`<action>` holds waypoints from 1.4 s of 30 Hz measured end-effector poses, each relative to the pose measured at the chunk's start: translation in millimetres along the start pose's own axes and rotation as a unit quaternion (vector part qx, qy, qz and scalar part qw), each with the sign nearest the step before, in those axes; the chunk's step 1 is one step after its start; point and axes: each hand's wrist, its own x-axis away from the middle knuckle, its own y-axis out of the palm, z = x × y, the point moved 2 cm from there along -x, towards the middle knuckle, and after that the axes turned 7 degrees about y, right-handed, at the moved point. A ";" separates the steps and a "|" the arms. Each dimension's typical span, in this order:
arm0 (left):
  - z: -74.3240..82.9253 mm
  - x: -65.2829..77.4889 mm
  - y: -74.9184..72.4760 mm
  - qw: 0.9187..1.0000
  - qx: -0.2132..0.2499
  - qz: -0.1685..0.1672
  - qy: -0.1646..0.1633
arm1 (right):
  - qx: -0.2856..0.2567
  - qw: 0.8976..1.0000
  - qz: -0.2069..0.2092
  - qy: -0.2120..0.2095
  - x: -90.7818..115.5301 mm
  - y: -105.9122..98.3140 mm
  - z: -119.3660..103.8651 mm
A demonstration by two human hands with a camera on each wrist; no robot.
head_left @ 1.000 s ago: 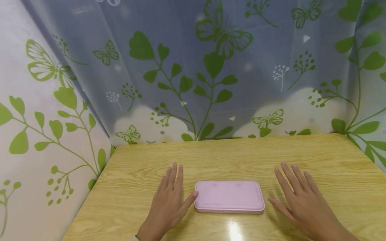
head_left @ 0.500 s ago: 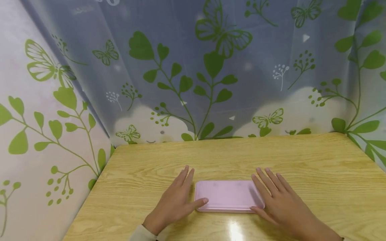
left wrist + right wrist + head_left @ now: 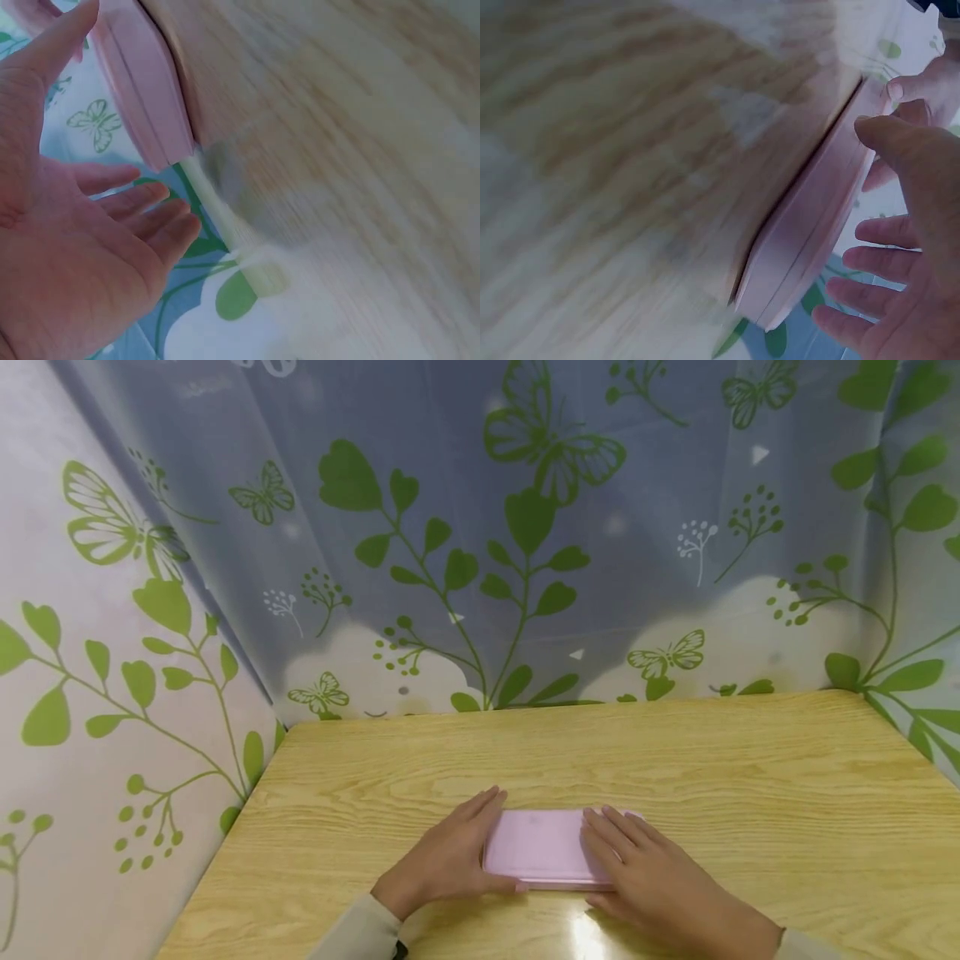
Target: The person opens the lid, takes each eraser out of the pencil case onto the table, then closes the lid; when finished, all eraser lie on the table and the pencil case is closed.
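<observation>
A flat pink rectangular case (image 3: 540, 847) with rounded corners lies on the table in the head view. Its side seam shows in the left wrist view. My left hand (image 3: 453, 852) is at the case's left end, thumb along the front edge. Over the right end is my right hand (image 3: 648, 868), its fingers overlapping the top and its thumb near the front edge. In the right wrist view the fingers (image 3: 877, 262) are loosely bent and spread beside the case, with the thumb close to its edge. Neither hand is curled round the case.
The wood-grain table (image 3: 360, 760) extends behind and to both sides of the case. A printed curtain (image 3: 450, 568) with green leaves and butterflies stands along its back edge, and a similar pale sheet (image 3: 97, 652) borders the left side.
Both hands have moved inward from either side. The left has come right to the case's left end; the right has come left over its right end. The case has not moved.
</observation>
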 end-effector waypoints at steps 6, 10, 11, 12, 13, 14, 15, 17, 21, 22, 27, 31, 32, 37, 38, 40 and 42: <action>0.9 -4.2 2.2 1.000 -0.019 -0.003 0.015 | 0.012 1.000 -0.014 -0.013 -9.4 5.0 -11.6; 1.8 -6.7 3.1 0.999 -0.027 -0.008 0.018 | 0.035 0.999 -0.004 -0.022 -15.2 9.1 -16.3; 1.8 -7.3 3.3 0.999 -0.028 -0.010 0.016 | 0.042 0.999 0.003 -0.025 -16.5 9.9 -16.8; 1.9 -7.7 3.4 0.999 -0.030 -0.012 0.014 | 0.051 0.998 0.015 -0.031 -17.7 10.9 -17.1; 2.1 -8.0 3.6 0.999 -0.030 -0.013 0.012 | 0.060 0.997 0.024 -0.036 -18.8 11.9 -17.1; 2.2 -8.1 3.5 0.999 -0.032 -0.014 0.011 | 0.068 0.996 0.031 -0.042 -19.4 12.2 -17.2; 2.3 -8.3 3.4 0.999 -0.034 -0.015 0.009 | 0.075 0.995 0.037 -0.048 -20.0 12.5 -17.2; 2.5 -8.7 2.8 0.999 -0.041 -0.015 0.010 | 0.089 0.993 0.050 -0.060 -20.9 12.6 -17.4; 3.2 -9.3 1.8 0.998 -0.053 -0.014 0.019 | 0.103 0.990 0.053 -0.076 -22.2 13.8 -16.9; 3.2 -9.4 1.9 0.998 -0.054 -0.013 0.021 | 0.105 0.990 0.052 -0.080 -22.4 13.9 -16.8; 3.1 -10.0 2.1 0.998 -0.049 -0.007 0.035 | 0.115 0.985 0.062 -0.109 -23.3 15.6 -15.3; 3.0 -11.0 2.3 0.998 -0.039 -0.001 0.046 | 0.149 0.975 0.084 -0.145 -24.9 16.6 -13.1; 2.8 -11.2 2.4 0.998 -0.036 0.000 0.046 | 0.157 0.972 0.088 -0.154 -25.4 17.2 -12.6; 1.7 -12.1 3.0 0.999 -0.033 -0.005 0.040 | 0.187 0.957 0.107 -0.196 -26.9 21.7 -10.5; 1.5 -12.2 2.9 0.999 -0.032 -0.005 0.039 | 0.190 0.955 0.109 -0.201 -27.2 21.6 -10.5; 1.6 -12.5 2.4 0.999 -0.030 -0.007 0.038 | 0.195 0.952 0.110 -0.209 -27.5 22.3 -10.0; 2.0 -12.8 1.7 0.999 -0.030 -0.008 0.037 | 0.198 0.950 0.109 -0.215 -27.9 22.1 -9.7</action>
